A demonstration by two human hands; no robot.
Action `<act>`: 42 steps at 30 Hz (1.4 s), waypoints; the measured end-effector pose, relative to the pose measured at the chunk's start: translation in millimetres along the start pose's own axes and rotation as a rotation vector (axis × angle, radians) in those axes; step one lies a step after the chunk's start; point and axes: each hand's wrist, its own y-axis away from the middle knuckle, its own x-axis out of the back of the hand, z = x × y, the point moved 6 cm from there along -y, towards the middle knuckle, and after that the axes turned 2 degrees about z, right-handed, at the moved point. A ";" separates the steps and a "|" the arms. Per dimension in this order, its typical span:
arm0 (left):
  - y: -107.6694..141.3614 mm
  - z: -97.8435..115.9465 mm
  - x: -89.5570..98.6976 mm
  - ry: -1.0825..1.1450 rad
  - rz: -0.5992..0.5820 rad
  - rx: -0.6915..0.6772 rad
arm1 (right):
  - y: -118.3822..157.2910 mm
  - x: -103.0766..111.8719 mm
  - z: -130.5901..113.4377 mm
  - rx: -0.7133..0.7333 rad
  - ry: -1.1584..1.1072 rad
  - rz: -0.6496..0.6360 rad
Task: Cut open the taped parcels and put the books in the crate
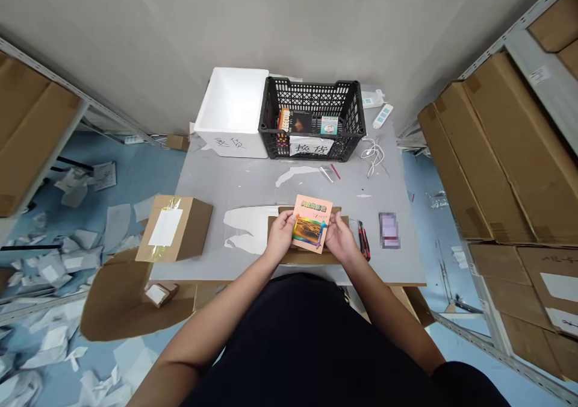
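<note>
My left hand (280, 235) and my right hand (338, 241) hold a small paperback book (311, 223) by its two side edges, just above the table. Its cover is peach with a colourful desert-like picture and a title in Chinese characters. Directly under the book and hands lies a flat brown cardboard piece (309, 256), partly hidden by them. A red and black utility knife (363, 239) lies just beyond my right hand on the grey table (289, 178). Further right is a small blurred flat item (389, 230).
A black plastic crate (311, 118) holding books stands at the table's far edge, next to a white foam box (232, 112). A taped cardboard parcel (174, 229) sits at the left. A white cable (372, 154) lies far right. Cardboard cartons fill metal shelves on both sides; paper scraps litter the floor.
</note>
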 end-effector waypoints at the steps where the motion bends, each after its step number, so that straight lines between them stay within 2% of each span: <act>1: 4.6 4.4 -2.4 0.049 0.023 -0.014 | 4.0 -3.8 2.0 -0.010 0.001 -0.027; 5: 21.5 18.4 -13.2 0.075 0.076 -0.126 | 20.1 -20.8 11.8 -0.068 -0.016 -0.104; 10: 40.9 21.1 -17.5 -0.363 0.174 -0.284 | 35.0 -36.2 28.3 -0.217 -0.073 -0.176; 14: 55.8 29.2 -22.7 -0.596 0.108 -0.404 | 40.4 -36.4 29.2 -0.199 -0.091 -0.151; 16: 62.8 35.5 -25.3 -0.570 0.028 -0.413 | 40.7 -35.7 23.9 -0.117 -0.073 -0.111; 20: 72.9 45.9 -24.3 -0.293 -0.095 -0.345 | 40.0 -34.3 11.4 0.043 -0.041 -0.028; 25: 68.3 36.2 -5.8 -0.028 -0.023 -0.117 | 43.3 -23.2 -3.4 0.159 -0.022 0.115; 27: 64.5 31.2 1.1 0.023 0.009 -0.075 | 47.4 -22.0 -10.3 0.172 -0.026 0.133; 32: 60.4 27.6 7.1 0.096 0.072 -0.072 | 57.9 -32.3 -19.7 0.139 -0.037 0.066; 36: 62.1 27.5 -1.4 0.127 0.075 -0.069 | 57.6 -41.8 -4.2 0.016 -0.012 -0.043; 39: 63.7 30.8 -10.5 -0.041 0.030 -0.162 | 56.5 -51.7 12.6 -0.086 -0.026 -0.166; 42: 65.6 34.6 -15.1 -0.281 -0.020 -0.273 | 57.0 -60.9 19.3 -0.093 -0.079 -0.226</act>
